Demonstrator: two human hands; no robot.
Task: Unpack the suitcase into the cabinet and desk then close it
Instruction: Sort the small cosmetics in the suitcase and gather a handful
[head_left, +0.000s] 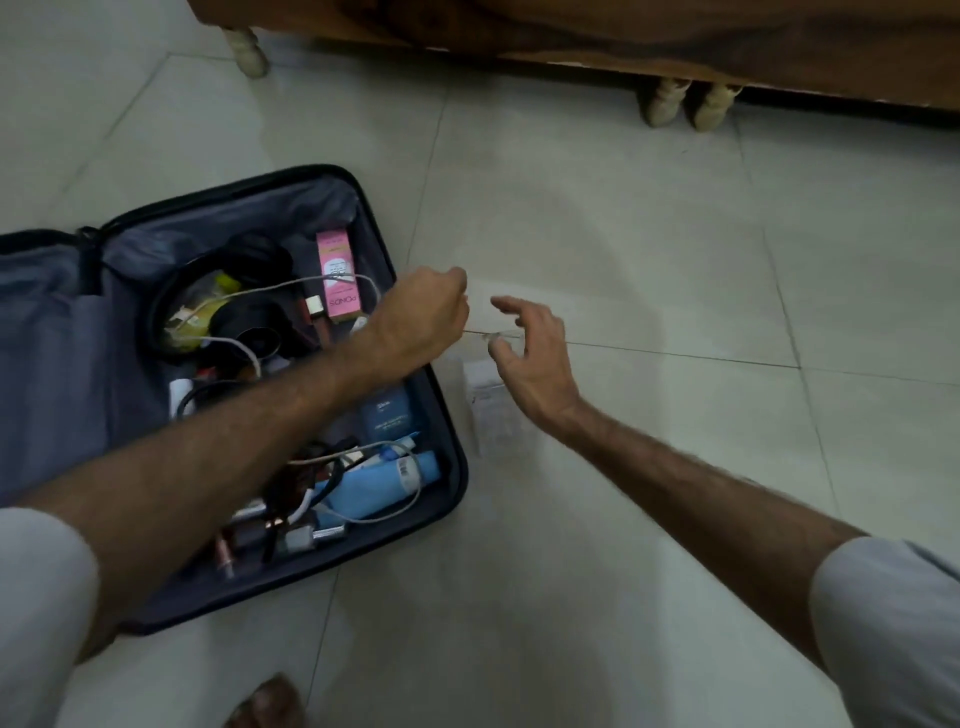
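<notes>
The dark suitcase (447, 499) lies open on the tiled floor at the left. It holds a pink Pond's box (338, 275), a blue tube (379, 486), a blue pouch (389, 413), white cables (291, 286), black round things and small cosmetics. My left hand (421, 312) reaches across the suitcase's right edge with its fingers curled, pinching the top of a clear plastic pouch (491, 405) that hangs blurred just beyond the rim. My right hand (530, 353) hovers at the pouch's top with fingers spread and curved; whether it touches the pouch is unclear.
A wooden piece of furniture (623, 36) on pale turned legs (665, 106) runs along the top of the view. Pale floor tiles (675, 260) stretch to the right of the suitcase. My foot (270, 704) shows at the bottom edge.
</notes>
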